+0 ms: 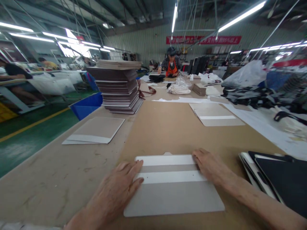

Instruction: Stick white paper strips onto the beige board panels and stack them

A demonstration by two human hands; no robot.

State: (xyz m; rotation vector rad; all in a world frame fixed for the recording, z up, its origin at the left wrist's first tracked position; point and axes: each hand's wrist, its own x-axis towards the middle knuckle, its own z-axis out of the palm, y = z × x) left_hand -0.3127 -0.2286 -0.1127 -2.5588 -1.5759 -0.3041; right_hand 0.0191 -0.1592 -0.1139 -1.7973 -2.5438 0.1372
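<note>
A flat grey board panel [172,198] with rounded corners and a small tab on its far edge lies in front of me on brown sheeting. Two white strips [165,176] run across it, the nearer one with two small dark dots. My left hand [120,179] rests over the panel's left edge, thumb and fingers spread, their tips on the strips. At the far right corner, my right hand [206,163] has its fingers bent and pressed together against the panel's edge; its thumb is not clearly visible.
Left lie grey boards [96,129], with a tall board stack [120,88] behind them and a blue bin [87,103] beside the table. Another striped panel [216,113] lies ahead. Black folder-like pieces [280,179] sit at right. A co-worker [170,62] stands at the far end.
</note>
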